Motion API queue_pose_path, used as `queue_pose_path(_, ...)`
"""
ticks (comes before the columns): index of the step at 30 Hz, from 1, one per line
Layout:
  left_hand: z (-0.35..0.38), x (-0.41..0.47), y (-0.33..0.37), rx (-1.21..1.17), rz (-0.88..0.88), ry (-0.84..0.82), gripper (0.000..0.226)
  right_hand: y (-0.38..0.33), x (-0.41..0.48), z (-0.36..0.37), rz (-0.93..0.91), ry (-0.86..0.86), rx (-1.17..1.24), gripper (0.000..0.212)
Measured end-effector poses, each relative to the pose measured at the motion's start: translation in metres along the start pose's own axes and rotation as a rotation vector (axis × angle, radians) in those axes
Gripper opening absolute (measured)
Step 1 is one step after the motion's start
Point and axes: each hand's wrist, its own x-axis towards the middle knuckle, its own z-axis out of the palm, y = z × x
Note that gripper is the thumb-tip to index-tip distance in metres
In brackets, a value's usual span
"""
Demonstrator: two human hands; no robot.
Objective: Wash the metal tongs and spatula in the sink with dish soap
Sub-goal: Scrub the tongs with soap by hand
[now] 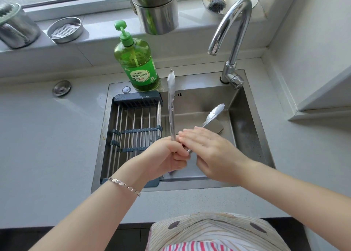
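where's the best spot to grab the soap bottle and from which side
Take the soap bottle by its narrow neck just under the green pump, coming from the front right over the sink. It stands upright on the sink's back rim with the window ledge close behind, and its wide body looks harder to wrap.

table (pixel 47 136): grey, sink (pixel 247 136) set into it
on sink rim: green soap bottle (pixel 135 60)
across sink: drying rack (pixel 133 129)
on table: round metal cap (pixel 61 87)

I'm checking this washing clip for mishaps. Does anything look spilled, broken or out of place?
Nothing stands out. The left hand grips the tongs at the hinge, arms splayed over the sink; the right hand rubs them. The soap bottle stands upright, and no water visibly runs from the faucet.
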Motion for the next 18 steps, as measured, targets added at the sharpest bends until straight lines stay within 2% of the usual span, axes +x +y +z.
queue_pose_path(3, -0.001, -0.002, -0.001, -0.138, -0.017, -0.022, 0.04, 0.012, 0.003, -0.007, 0.076, 0.057, -0.031, 0.051)
queue_pose_path(7, 0.004, 0.0, 0.002, -0.438, -0.033, -0.023, 0.028, -0.007, -0.001, 0.005, -0.035, 0.059, 0.006, 0.053)
queue_pose_path(9, 0.004, 0.0, 0.002, -0.56, -0.044, -0.096, 0.029, 0.001, -0.001, 0.006, -0.024, 0.093, -0.015, 0.054)
queue_pose_path(12, 0.002, 0.0, 0.004, -0.608, -0.076, -0.144, 0.035, 0.01, 0.001, 0.0, 0.107, 0.176, -0.031, 0.054)
queue_pose_path(14, 0.002, 0.002, 0.003, -0.646, -0.081, -0.149, 0.03, 0.0, -0.002, 0.005, 0.013, 0.176, 0.004, 0.056)
queue_pose_path(16, 0.0, 0.003, 0.001, -0.683, -0.072, -0.15, 0.037, -0.004, -0.007, 0.009, -0.07, 0.141, 0.017, 0.056)
queue_pose_path(18, 0.0, 0.003, 0.0, -0.669, -0.086, -0.148, 0.038, 0.012, -0.007, 0.005, 0.051, 0.151, -0.017, 0.056)
